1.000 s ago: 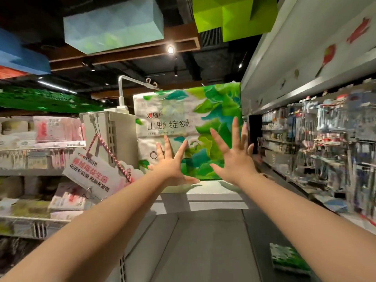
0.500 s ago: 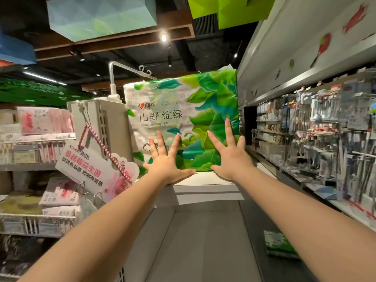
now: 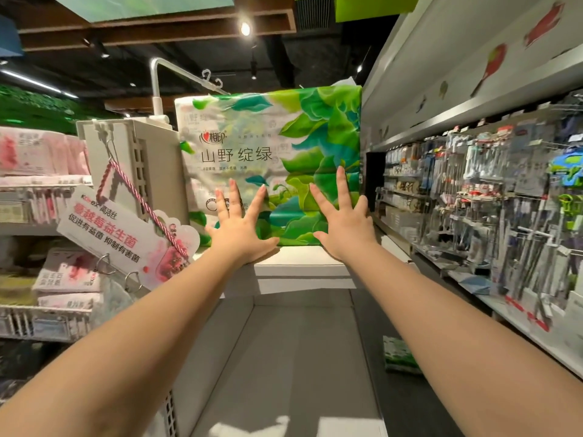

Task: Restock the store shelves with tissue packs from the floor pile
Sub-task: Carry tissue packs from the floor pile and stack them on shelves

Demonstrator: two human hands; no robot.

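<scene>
A large tissue pack [image 3: 271,146], white with green leaf print and dark lettering, stands upright on the top of a white shelf unit [image 3: 299,269] straight ahead. My left hand [image 3: 239,228] presses flat against its lower front, fingers spread and straight. My right hand [image 3: 344,222] presses beside it on the pack's lower right, fingers also spread. Another green tissue pack [image 3: 399,356] lies on the dark floor at the right, low in view.
A white post [image 3: 138,165] with a hanging pink promo sign [image 3: 126,234] stands just left of the pack. Shelves of pink packs [image 3: 41,156] fill the left. A long rack of hanging small goods [image 3: 492,197] lines the right aisle. A grey shelf surface [image 3: 284,357] lies below my arms.
Both hands have lowered and settled flat on the pack's lower front. The pack stands slightly further back and more upright on the shelf top; the view has moved closer.
</scene>
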